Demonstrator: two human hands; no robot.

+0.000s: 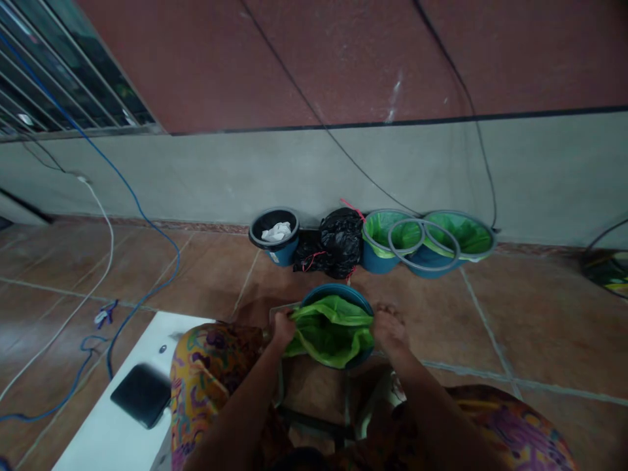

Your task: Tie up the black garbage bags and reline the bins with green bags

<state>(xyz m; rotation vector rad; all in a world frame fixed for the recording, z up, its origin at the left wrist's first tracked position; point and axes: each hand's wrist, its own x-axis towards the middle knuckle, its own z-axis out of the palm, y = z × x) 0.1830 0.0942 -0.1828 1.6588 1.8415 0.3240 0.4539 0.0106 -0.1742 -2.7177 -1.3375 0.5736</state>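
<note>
A green plastic bag (338,337) is stretched between my two hands, its mouth spread wide over a blue bin (360,294). My left hand (283,329) grips the left side of the bag's mouth, fingers closed on it. On the opposite side my right hand (389,330) is closed on the bag's edge, beside the bin's right rim. Part of the bag hangs down inside the bin, whose lower wall is mostly hidden from above.
By the wall stand two green-lined bins (380,258) with loose grey rings (444,266) on top, black tied bags (342,239) and a dark-lined bin (277,252) holding white material. At left, a black device (141,394) rests on a white surface (93,418); a blue cable (171,275) crosses the floor.
</note>
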